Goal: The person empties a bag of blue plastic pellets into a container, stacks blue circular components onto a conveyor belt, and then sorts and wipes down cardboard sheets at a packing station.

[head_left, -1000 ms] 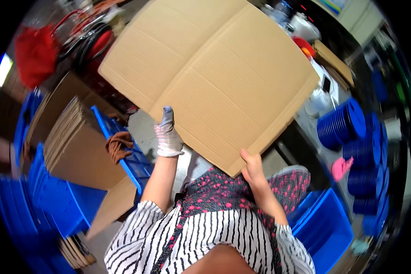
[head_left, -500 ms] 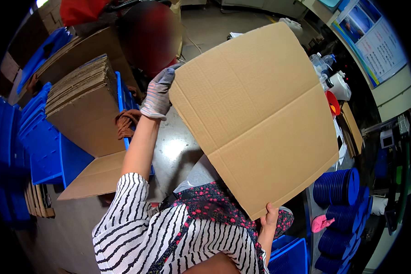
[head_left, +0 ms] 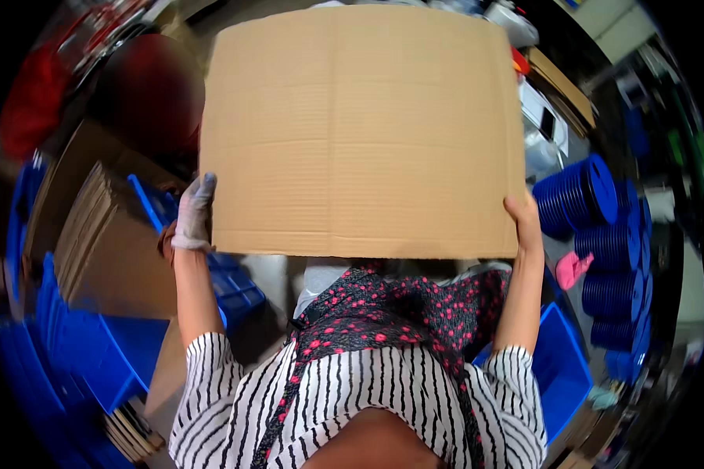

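Note:
A large flat cardboard sheet [head_left: 368,133] with crease lines spans the middle of the view, held up in front of me by both hands. My left hand [head_left: 195,213], in a pale glove with bluish fingertips, grips its lower left edge; the thumb shows on the near face and the other fingers are mostly hidden. On the lower right edge, my bare right hand [head_left: 526,223] closes with its thumb on the near face, its fingers behind the sheet. The sheet's lower edge hangs above my flowered apron [head_left: 375,313].
At left, a stack of cardboard sheets [head_left: 94,227] stands by blue crates [head_left: 109,356]. Several blue ribbed cylinders [head_left: 575,195] line the right side, beside a pink cloth [head_left: 573,270]. Another blue crate [head_left: 559,375] sits by my right elbow. At upper left is a person in red [head_left: 145,94].
The cardboard sheet has turned from slanted to nearly level and shifted left. My right hand has risen to its right edge; my left hand has moved lower and left. My view has swung rightward.

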Demonstrator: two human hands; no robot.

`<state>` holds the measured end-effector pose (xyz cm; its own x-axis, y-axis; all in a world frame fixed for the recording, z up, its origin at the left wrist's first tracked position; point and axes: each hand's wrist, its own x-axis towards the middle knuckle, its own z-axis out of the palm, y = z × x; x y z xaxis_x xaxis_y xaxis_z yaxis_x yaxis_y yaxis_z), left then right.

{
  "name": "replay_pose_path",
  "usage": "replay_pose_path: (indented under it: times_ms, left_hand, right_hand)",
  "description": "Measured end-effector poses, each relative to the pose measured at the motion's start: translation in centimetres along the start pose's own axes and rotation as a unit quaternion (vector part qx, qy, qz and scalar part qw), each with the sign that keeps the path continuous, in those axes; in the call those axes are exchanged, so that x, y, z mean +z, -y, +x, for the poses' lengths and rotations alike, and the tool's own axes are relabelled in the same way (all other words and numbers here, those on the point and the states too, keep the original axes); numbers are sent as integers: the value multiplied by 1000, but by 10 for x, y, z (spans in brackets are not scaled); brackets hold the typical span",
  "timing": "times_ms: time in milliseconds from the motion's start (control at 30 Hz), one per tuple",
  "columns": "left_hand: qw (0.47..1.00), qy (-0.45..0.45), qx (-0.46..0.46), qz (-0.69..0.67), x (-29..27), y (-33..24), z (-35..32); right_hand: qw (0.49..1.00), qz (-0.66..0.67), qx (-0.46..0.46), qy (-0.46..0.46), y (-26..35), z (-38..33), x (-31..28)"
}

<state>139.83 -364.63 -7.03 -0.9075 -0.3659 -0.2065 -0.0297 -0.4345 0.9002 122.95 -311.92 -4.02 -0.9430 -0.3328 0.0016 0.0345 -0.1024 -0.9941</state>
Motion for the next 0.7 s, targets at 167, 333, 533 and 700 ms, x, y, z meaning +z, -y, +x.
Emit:
replay_pose_path:
  times_ms: [167, 333, 533, 700]
  left_hand:
    - [993, -74, 46, -83, -15, 42, -11]
    - [985, -46, 93, -139, 62, 71, -16]
    - [972, -136, 63, -181, 89, 119, -15]
    - [980, -130, 148, 40, 103, 110, -32]
  right_hand:
    - [886, 416, -116, 166, 25, 33, 29]
    - [875, 461, -97, -109, -16, 31, 181]
    - [903, -320, 59, 282, -156, -59, 224]
    - [942, 313, -77, 88, -80, -26, 198]
